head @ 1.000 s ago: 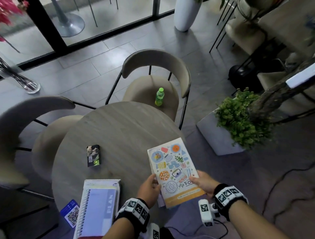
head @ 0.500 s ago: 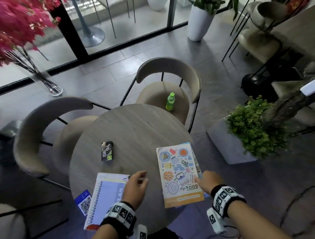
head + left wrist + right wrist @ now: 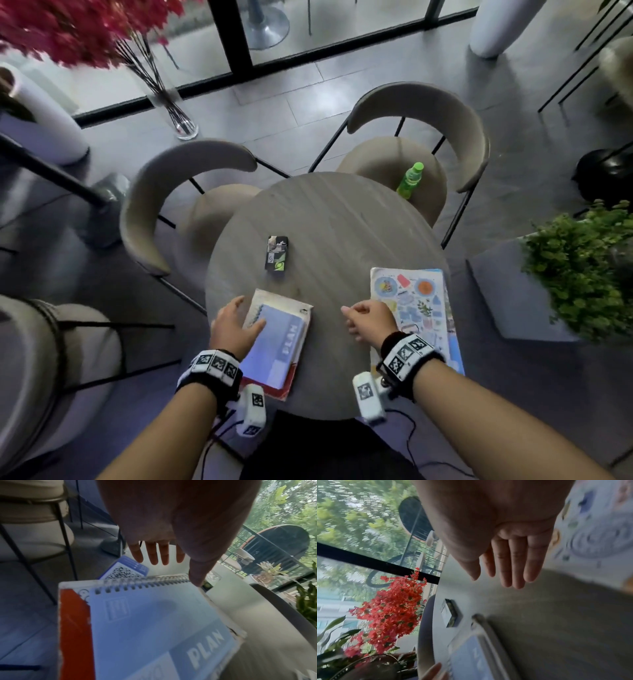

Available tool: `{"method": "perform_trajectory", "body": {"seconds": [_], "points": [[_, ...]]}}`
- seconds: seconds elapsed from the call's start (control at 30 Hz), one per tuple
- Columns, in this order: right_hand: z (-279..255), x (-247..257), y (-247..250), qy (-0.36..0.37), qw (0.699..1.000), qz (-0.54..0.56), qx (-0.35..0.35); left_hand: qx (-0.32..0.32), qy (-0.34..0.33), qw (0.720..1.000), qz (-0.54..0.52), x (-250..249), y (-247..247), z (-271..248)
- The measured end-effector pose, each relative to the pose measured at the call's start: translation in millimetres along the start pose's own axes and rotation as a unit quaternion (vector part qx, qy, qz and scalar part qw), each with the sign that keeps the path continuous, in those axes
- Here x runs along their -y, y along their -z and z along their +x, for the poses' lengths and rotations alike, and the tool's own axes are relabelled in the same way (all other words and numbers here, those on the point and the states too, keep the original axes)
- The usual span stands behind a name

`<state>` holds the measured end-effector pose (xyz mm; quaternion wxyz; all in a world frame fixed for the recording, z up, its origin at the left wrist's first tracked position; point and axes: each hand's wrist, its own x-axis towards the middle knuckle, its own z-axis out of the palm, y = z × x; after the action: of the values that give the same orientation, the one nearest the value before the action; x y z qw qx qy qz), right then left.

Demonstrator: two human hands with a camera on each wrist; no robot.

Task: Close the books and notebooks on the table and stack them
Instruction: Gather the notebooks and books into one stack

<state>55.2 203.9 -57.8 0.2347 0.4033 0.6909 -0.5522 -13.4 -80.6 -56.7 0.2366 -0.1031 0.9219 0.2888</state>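
A closed spiral notebook (image 3: 279, 337) with a blue "PLAN" cover lies on a larger white and red book (image 3: 291, 380) at the near left of the round table (image 3: 342, 219). My left hand (image 3: 236, 325) is at the notebook's left edge. In the left wrist view the left hand (image 3: 157, 555) has straight, spread fingers, and its thumb touches the notebook (image 3: 154, 622) at the spiral corner. A closed illustrated food book (image 3: 416, 301) lies flat at the table's right, over something blue. My right hand (image 3: 363, 317) hovers between the two, holding nothing; the right hand (image 3: 510, 563) shows straight fingers.
A small black pack (image 3: 276, 253) lies mid-table. A blue QR card (image 3: 125, 569) sticks out past the notebook's spiral side. A green bottle (image 3: 410, 180) stands on the far chair's seat. Chairs ring the table; a green planter (image 3: 582, 274) stands at right.
The food book went from both hands to lying flat on the table's right side. My left hand moved to the notebook. My right hand let go and drifted left.
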Motion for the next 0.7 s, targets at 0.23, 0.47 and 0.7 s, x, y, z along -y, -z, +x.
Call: {"method": "perform_trajectory", "body": {"seconds": [0.23,0.47,0.7], "points": [[-13.5,17.4,-63.4,-0.117,0.984,0.075,0.115,0.067,0.086,0.993,-0.052,37.9,-5.6,0.3],[-11.2,13.5,-89.2,-0.151,0.97,0.104,0.159,0.119,0.074,0.985,-0.101,50.2,-15.1,3.2],[-7.9,0.0,-81.0,-0.014,0.994,0.077,0.08,0.191,0.03,0.947,-0.258,26.7,-16.6,-4.0]]}}
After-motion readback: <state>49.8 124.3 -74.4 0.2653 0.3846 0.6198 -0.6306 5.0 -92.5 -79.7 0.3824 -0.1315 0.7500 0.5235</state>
